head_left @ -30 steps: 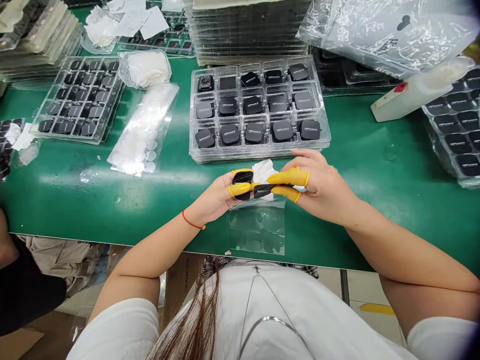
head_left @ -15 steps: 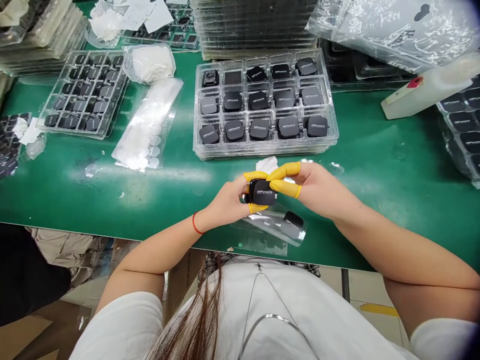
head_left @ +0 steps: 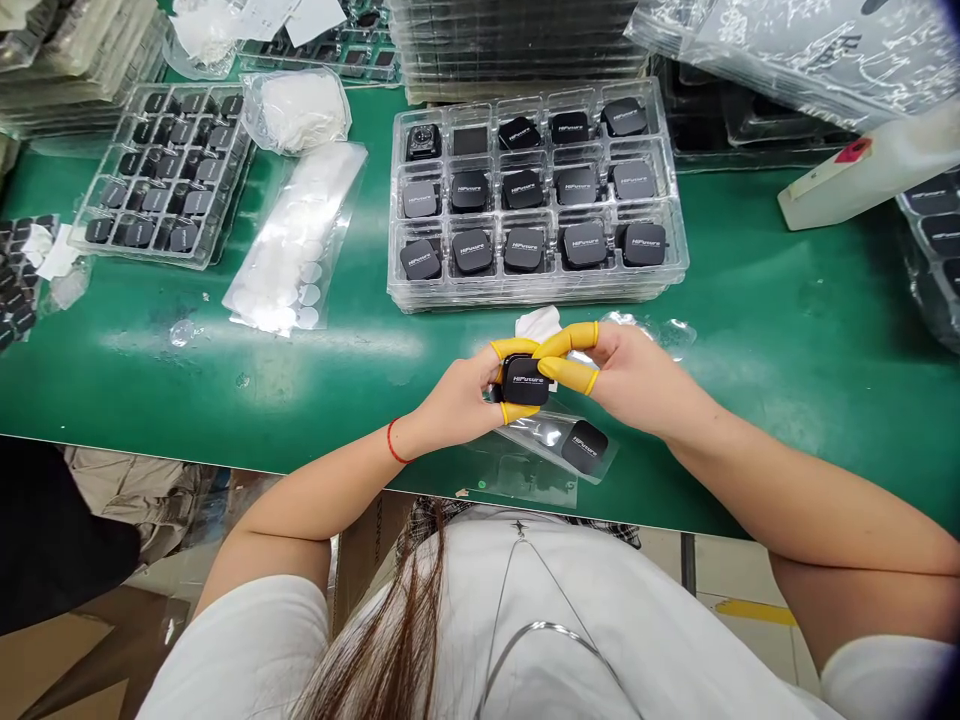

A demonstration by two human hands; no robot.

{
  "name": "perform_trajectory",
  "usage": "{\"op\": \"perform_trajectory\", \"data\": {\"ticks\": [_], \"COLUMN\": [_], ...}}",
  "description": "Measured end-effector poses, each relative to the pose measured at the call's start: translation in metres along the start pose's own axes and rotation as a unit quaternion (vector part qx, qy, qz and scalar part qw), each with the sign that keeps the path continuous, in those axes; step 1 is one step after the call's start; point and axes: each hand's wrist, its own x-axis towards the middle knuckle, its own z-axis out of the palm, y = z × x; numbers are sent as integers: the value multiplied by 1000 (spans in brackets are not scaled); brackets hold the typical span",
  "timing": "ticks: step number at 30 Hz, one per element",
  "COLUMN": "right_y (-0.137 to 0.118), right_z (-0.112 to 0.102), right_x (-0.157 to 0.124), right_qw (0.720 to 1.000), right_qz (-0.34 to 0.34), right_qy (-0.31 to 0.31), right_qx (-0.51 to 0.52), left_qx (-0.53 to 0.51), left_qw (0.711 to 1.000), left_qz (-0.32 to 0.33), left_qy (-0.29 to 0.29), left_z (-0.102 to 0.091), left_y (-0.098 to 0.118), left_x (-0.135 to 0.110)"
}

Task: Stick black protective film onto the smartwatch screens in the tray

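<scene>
My left hand [head_left: 459, 402], in yellow finger cots, grips a black rounded-square watch head by its edges, just above the bench's front part. On its face lies a black HiFuture screen film [head_left: 527, 382]. Thumb and index finger of my right hand [head_left: 639, 378], also in yellow cots, pinch the film's upper right edge. Beneath my hands a clear strip [head_left: 541, 432] carries another black HiFuture film [head_left: 585, 446]. A white cloth or paper piece [head_left: 538, 322] sits just behind my fingers.
A clear compartment tray [head_left: 540, 290] of black HiFuture-faced watch heads stands behind my hands. Further left are a sheet of round clear stickers [head_left: 296, 240], a white bundle in plastic [head_left: 296, 112] and another filled tray [head_left: 161, 185]. A white bottle [head_left: 840, 185] lies right.
The film has shifted slightly left and now lines up with the watch head behind it, where before it sat offset to the right. The view has tilted a little.
</scene>
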Motion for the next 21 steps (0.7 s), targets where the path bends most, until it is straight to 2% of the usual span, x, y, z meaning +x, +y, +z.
{"op": "perform_trajectory", "data": {"ticks": [7,10,11,13,15,16,21], "right_y": [0,-2,-1,1,5,6,2], "right_z": [-1,1,1,3,6,8,22], "right_x": [0,-3,-5,-7,-7,-7,-4], "right_qw": [1000,993,984,948,917,916,970], "right_qz": [-11,-60,-96,-169,-198,-191,-142], "right_qy": [1,24,41,91,127,124,26], "right_qx": [-24,-101,-147,-252,-323,-330,-195], "left_qx": [4,2,1,-2,-1,0,13], "left_qw": [1000,1000,1000,1000,1000,1000,999], "left_qz": [-3,-10,-11,-8,-3,1,30], "left_qy": [1,-5,-4,3,7,4,-23], "left_z": [0,0,0,-1,-1,-1,3], "left_y": [1,2,2,2,1,0,-6], "left_x": [-1,-1,0,0,0,-1,0]}}
